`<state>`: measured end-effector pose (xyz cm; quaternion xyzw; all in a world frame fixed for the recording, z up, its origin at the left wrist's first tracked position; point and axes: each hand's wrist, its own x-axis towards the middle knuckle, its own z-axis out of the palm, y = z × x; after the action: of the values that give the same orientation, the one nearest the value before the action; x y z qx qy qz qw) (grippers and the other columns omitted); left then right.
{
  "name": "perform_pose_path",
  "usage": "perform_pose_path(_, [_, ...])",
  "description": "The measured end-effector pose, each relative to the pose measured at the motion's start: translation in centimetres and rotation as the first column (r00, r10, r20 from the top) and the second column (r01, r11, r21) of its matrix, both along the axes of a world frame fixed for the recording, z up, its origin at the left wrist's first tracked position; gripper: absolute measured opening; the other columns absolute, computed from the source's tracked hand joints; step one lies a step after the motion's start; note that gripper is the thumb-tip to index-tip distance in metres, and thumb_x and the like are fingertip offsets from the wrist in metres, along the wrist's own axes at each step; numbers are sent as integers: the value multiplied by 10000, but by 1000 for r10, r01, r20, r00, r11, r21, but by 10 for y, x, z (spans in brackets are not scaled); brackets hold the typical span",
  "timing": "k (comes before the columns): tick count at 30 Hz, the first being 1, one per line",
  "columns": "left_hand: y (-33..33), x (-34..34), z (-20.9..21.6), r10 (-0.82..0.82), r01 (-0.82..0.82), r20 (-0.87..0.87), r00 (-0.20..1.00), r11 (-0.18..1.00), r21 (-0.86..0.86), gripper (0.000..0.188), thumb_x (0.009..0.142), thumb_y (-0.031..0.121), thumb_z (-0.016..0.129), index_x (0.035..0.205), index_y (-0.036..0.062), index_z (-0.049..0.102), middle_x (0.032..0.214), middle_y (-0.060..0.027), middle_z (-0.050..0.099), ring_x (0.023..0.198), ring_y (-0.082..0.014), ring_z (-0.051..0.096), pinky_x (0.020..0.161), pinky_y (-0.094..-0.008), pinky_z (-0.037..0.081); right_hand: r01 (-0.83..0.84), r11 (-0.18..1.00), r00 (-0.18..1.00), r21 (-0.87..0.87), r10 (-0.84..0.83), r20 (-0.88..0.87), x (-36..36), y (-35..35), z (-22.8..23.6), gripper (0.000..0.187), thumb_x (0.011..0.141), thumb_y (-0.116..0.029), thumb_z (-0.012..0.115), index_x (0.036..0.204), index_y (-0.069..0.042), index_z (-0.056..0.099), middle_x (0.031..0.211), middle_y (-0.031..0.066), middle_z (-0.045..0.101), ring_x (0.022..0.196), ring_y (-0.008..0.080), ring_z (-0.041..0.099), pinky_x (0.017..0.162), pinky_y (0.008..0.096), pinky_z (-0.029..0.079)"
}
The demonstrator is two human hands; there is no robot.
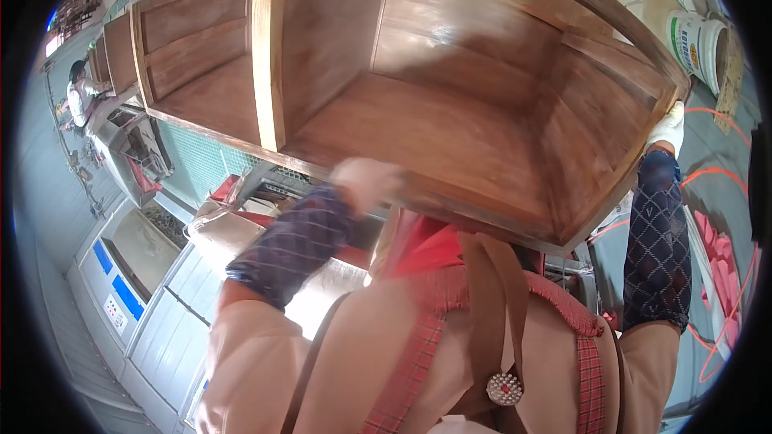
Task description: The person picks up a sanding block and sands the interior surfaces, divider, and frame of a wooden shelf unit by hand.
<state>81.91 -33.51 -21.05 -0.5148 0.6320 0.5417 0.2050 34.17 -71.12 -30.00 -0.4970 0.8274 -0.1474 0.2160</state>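
An open-fronted brown wooden cabinet [418,133] lies before me, its compartments split by an upright with a pale, unstained edge [266,48]. Its panels look stained, with lighter patches. My left hand [371,183] is at the near edge of the cabinet, smeared by motion, so its fingers and anything in them cannot be made out. At the far right corner, my right hand [669,128], in a white glove, grips the cabinet's outer edge. Dark patterned sleeves cover both forearms.
A white bucket [696,50] stands at the right beyond the cabinet. An orange hose [716,173] curls over the floor beside pink cloth [716,261]. Another person [83,96] sits far left by more wooden pieces. Green mesh [197,157] shows below the cabinet.
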Motion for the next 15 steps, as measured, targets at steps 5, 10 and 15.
perform_pose_path(5, [10, 109, 13, 250, -296, 429, 868, 954, 45, 312, 959, 173, 461, 1196, 79, 642, 1170, -145, 656, 1093, -325, 617, 937, -406, 498, -18, 999, 999, -45, 16, -36, -8, -2, 5, 693, 997, -577, 334, 1274, 11, 574, 1195, 190, 650, 1074, 300, 600, 967, 354, 421])
perform_pose_path(10, [-22, -4, -8, 57, -62, -46, 997, 992, -110, 307, 872, 209, 606, 1155, 105, 662, 1151, -168, 656, 1081, -291, 640, 865, -425, 530, -66, 998, 995, 16, 67, -74, -18, -16, 4, 690, 994, -564, 308, 1291, 9, 554, 1258, 226, 611, 1168, 367, 568, 1004, 375, 402])
perform_pose_path(15, [-21, -59, -9, 705, -861, -496, 506, 374, -345, 382, 854, 246, 664, 1162, 23, 627, 1089, -164, 659, 1004, -333, 631, 905, -381, 503, -170, 985, 917, -40, 143, -372, 38, 0, 45, 667, 975, -559, 380, 1358, -27, 505, 1312, 214, 580, 1228, 352, 539, 1049, 408, 391])
